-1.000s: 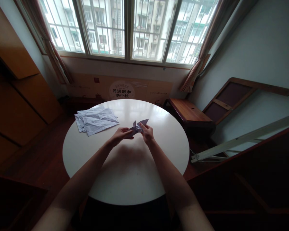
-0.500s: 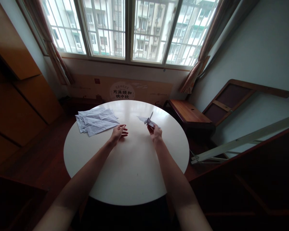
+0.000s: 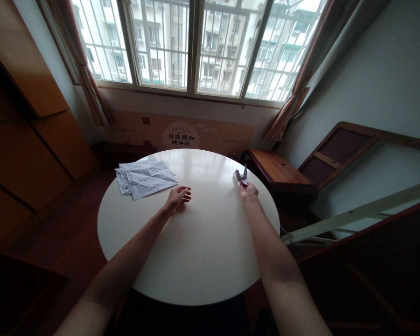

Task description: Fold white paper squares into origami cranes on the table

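A small folded paper figure [image 3: 241, 176] is pinched in my right hand [image 3: 249, 190], close to the right rim of the round white table [image 3: 196, 252]. My left hand [image 3: 178, 197] rests on the tabletop near the middle, fingers stretched out and holding nothing. A pile of creased white paper sheets [image 3: 145, 180] lies on the table's far left, a short way from my left hand.
A low wooden bench [image 3: 276, 170] stands just right of the table, with a framed board [image 3: 339, 149] leaning on the wall behind it. A pale long rail [image 3: 357, 214] slants at the right. Wooden cabinets [image 3: 31, 140] line the left; a barred window [image 3: 196, 46] fills the far wall.
Both hands held the paper figure at the table's middle. My left hand let go and settled on the table; my right hand carried the figure out to the right edge.
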`<control>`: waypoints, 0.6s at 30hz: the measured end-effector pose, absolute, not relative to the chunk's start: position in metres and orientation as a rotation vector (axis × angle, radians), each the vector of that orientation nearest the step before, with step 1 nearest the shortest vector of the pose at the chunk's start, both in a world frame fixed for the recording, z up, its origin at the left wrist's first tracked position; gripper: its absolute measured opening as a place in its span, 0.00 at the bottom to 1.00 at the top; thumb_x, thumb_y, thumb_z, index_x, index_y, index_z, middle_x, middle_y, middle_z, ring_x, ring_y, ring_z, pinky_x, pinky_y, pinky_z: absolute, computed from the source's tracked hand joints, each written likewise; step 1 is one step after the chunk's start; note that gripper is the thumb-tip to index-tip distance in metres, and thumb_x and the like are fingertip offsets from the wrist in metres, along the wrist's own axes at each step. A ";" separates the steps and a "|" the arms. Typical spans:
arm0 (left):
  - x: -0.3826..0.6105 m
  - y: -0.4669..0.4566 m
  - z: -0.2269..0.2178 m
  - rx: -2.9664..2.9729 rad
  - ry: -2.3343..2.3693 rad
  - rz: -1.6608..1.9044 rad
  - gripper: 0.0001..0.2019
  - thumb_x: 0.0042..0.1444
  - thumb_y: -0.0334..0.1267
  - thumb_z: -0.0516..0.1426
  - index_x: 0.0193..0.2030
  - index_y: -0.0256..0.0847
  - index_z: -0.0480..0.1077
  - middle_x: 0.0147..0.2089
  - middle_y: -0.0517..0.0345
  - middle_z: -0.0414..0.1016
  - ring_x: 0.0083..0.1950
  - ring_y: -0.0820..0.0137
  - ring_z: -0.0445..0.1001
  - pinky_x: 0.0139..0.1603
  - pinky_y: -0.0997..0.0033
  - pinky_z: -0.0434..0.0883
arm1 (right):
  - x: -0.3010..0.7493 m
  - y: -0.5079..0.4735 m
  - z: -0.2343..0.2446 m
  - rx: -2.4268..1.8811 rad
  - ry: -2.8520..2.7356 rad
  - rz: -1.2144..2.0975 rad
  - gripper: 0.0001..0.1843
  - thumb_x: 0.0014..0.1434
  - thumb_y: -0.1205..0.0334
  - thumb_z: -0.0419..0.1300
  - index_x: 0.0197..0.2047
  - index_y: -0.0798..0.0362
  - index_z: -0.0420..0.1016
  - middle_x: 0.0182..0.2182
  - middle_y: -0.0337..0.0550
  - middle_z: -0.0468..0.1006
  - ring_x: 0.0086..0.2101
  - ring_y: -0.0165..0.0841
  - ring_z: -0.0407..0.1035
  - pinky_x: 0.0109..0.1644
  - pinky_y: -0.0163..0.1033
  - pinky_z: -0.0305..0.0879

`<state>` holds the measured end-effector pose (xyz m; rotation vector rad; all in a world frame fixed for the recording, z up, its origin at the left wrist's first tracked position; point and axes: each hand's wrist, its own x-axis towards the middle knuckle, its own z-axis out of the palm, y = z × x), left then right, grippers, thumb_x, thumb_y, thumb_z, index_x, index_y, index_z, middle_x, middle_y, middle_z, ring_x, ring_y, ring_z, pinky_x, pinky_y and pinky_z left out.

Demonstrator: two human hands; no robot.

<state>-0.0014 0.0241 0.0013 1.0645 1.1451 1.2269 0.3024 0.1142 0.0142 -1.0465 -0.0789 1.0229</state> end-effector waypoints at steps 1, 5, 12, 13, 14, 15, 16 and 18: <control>-0.001 0.024 0.000 1.080 1.148 1.228 0.12 0.52 0.40 0.59 0.39 0.34 0.72 0.33 0.53 0.75 0.28 0.73 0.75 0.31 0.72 0.73 | 0.307 0.115 0.015 -1.066 -0.085 1.011 0.11 0.57 0.79 0.50 0.41 0.57 0.64 0.30 0.38 0.71 0.24 0.23 0.68 0.29 0.32 0.75; -0.002 0.028 -0.005 1.233 1.232 1.226 0.12 0.52 0.40 0.58 0.40 0.33 0.73 0.33 0.52 0.75 0.29 0.71 0.76 0.30 0.70 0.73 | 0.324 0.112 0.014 -1.162 -0.120 0.929 0.15 0.54 0.78 0.51 0.43 0.56 0.63 0.36 0.39 0.69 0.29 0.25 0.69 0.35 0.40 0.76; -0.026 0.033 -0.007 1.980 1.769 1.185 0.14 0.52 0.32 0.56 0.47 0.39 0.72 0.48 0.48 0.72 0.50 0.61 0.73 0.52 0.61 0.71 | 0.326 0.088 0.023 -1.788 -0.397 0.414 0.26 0.50 0.64 0.57 0.54 0.48 0.62 0.56 0.51 0.59 0.56 0.46 0.58 0.58 0.63 0.56; -0.031 0.033 -0.006 2.041 1.898 1.131 0.16 0.52 0.31 0.56 0.49 0.40 0.72 0.50 0.48 0.71 0.53 0.59 0.71 0.55 0.59 0.68 | 0.321 0.084 0.027 -1.834 -0.400 0.311 0.26 0.50 0.63 0.56 0.54 0.47 0.63 0.58 0.51 0.57 0.57 0.48 0.56 0.59 0.64 0.54; -0.036 0.032 -0.005 2.068 2.022 1.067 0.18 0.52 0.30 0.56 0.50 0.42 0.71 0.53 0.47 0.70 0.55 0.57 0.69 0.57 0.57 0.66 | 0.315 0.080 0.032 -1.848 -0.414 0.214 0.26 0.50 0.63 0.56 0.55 0.46 0.64 0.58 0.50 0.56 0.57 0.49 0.55 0.60 0.63 0.52; -0.041 0.032 -0.004 2.066 2.129 1.023 0.19 0.52 0.31 0.56 0.51 0.42 0.71 0.55 0.47 0.68 0.57 0.56 0.68 0.60 0.54 0.63 | 0.308 0.077 0.037 -1.835 -0.448 0.151 0.26 0.51 0.63 0.54 0.55 0.46 0.64 0.58 0.50 0.56 0.57 0.50 0.55 0.59 0.62 0.52; -0.046 0.032 -0.003 2.052 2.208 0.994 0.19 0.52 0.31 0.56 0.53 0.43 0.70 0.57 0.46 0.67 0.59 0.55 0.66 0.62 0.52 0.59 | 0.301 0.074 0.041 -1.811 -0.492 0.131 0.25 0.51 0.63 0.54 0.54 0.46 0.66 0.57 0.50 0.57 0.56 0.50 0.56 0.59 0.62 0.52; -0.056 0.033 -0.002 1.986 2.317 0.948 0.21 0.53 0.31 0.56 0.55 0.43 0.68 0.59 0.45 0.66 0.61 0.54 0.64 0.66 0.45 0.52 | 0.285 0.070 0.047 -1.740 -0.571 0.131 0.23 0.52 0.64 0.53 0.52 0.47 0.68 0.55 0.50 0.59 0.54 0.48 0.58 0.58 0.59 0.54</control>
